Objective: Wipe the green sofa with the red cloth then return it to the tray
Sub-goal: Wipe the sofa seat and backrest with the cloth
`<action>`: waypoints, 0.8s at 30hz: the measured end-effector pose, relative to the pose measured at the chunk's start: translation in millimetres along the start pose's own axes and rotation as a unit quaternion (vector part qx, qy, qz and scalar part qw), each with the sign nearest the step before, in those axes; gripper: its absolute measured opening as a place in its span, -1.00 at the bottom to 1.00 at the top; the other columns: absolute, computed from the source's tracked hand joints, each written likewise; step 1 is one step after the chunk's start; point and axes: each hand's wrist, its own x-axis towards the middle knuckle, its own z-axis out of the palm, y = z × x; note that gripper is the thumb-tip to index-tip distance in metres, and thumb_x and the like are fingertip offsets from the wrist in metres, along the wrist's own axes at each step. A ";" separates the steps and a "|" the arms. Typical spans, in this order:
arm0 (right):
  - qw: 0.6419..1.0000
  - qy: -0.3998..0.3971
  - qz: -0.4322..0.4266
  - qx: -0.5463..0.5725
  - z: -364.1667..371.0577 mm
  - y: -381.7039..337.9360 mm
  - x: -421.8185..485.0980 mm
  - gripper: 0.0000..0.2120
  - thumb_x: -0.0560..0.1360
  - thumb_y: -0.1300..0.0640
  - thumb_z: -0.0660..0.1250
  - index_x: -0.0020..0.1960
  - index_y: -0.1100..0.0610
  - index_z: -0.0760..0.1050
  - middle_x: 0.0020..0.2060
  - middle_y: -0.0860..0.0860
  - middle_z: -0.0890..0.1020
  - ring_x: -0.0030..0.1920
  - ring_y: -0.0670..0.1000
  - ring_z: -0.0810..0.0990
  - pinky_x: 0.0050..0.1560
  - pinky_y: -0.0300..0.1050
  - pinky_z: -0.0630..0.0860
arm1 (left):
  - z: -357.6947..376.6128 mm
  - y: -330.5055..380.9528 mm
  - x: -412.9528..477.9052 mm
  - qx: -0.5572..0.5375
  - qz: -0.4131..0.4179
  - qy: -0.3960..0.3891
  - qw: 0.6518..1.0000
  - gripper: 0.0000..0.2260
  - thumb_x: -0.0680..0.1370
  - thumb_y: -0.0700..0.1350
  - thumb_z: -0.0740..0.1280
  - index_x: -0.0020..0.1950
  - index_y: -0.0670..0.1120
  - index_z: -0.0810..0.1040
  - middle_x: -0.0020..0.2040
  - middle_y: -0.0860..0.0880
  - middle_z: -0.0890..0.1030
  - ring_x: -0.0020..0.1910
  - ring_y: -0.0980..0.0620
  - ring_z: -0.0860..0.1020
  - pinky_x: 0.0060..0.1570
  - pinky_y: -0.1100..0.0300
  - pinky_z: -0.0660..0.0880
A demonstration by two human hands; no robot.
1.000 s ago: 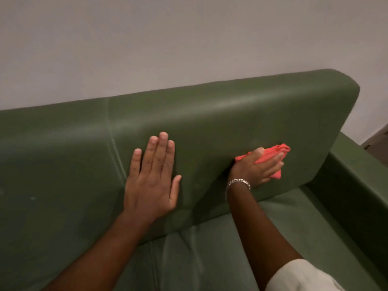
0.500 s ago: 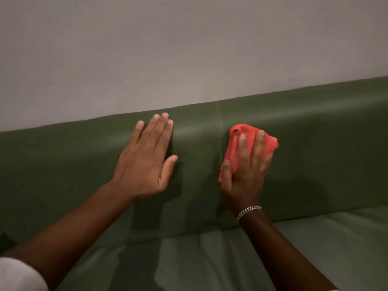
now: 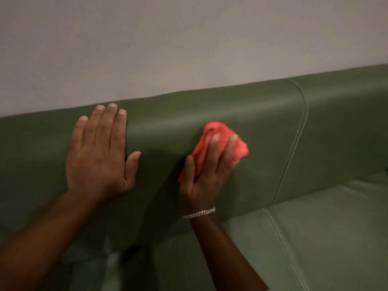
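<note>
Cloth (image 3: pixel 220 143) lay bunched against sofa (image 3: pixel 262 127) backrest, left of seam, under our right hand (image 3: pixel 206 173); fingers pressed over it, holding it. Our left hand (image 3: pixel 98 152) lay flat on backrest, fingers straight, close together.

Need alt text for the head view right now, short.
The right hand presses a bunched red cloth against the green sofa backrest, while the left hand lies flat on it. No tray is visible.

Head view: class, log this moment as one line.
left hand flat on green leather sofa backrest | right hand presses crumpled red cloth | tray unseen
</note>
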 end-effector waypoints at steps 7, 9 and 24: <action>0.958 0.163 0.233 0.037 23.2 -9.3 19.6 -0.44 0.61 -0.07 0.12 0.55 0.12 0.17 0.59 0.19 0.14 0.61 0.17 0.07 0.59 0.22 0.01 | 18.8 -2.2 -1.4 -0.003 0.003 0.062 0.998 -0.35 0.59 0.12 0.05 0.57 -0.25 0.15 0.54 -0.32 0.30 0.54 -0.29 0.23 0.55 -0.13 0.04; 0.999 0.034 -0.006 -0.042 25.2 -18.0 -10.3 -0.45 0.61 -0.03 0.15 0.56 0.08 0.14 0.58 0.18 0.13 0.62 0.15 0.04 0.59 0.10 0.02 | 19.6 -2.6 -1.2 -0.007 -0.002 0.046 0.999 -0.33 0.59 0.13 0.04 0.59 -0.22 0.09 0.57 -0.30 0.24 0.56 -0.26 0.16 0.57 -0.09 -0.06; 0.814 -0.510 0.105 0.258 -223.4 -183.3 -57.0 -0.42 0.47 0.03 0.29 0.48 0.00 0.32 0.53 -0.04 0.32 0.56 -0.10 0.24 0.53 0.16 0.29 | -227.1 62.3 -152.4 -0.749 -0.538 -0.170 0.346 -0.59 0.55 0.23 0.21 0.11 0.01 0.72 0.01 0.01 0.76 0.00 0.08 0.71 -0.13 0.25 0.63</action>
